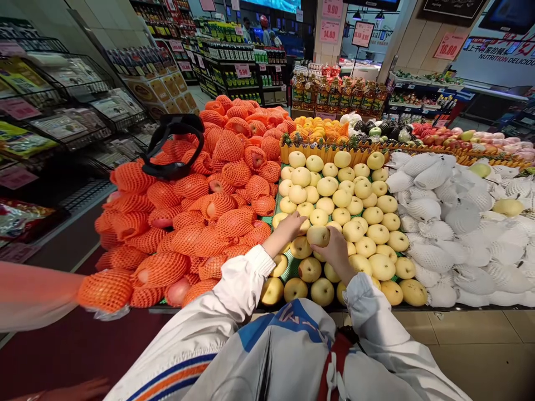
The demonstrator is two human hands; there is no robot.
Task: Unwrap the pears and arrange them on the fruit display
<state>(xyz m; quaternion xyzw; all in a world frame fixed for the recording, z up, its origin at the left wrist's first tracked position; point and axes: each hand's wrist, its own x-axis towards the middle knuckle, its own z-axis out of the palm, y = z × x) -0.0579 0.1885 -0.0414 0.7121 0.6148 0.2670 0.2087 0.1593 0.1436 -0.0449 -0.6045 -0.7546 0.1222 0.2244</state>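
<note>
My right hand (pixel 336 248) is closed around a round yellow pear (pixel 317 235), lifted a little over the other pears. Just left of it, my left hand (pixel 291 226) reaches in with its fingers bent together against another yellow pear (pixel 305 227) in the pile; its fingertips are partly hidden. Rows of loose yellow pears (pixel 382 267) surround both hands, on a green mesh liner (pixel 291 267) that shows through gaps.
Fruit in orange foam nets (pixel 192 192) is heaped on the left, with a black headband-like strap (pixel 178 170) on top. White-netted fruit (pixel 463 223) lies right. A low yellow fence (pixel 334 153) edges the back. Another person's hand (pixel 79 388) shows lower left.
</note>
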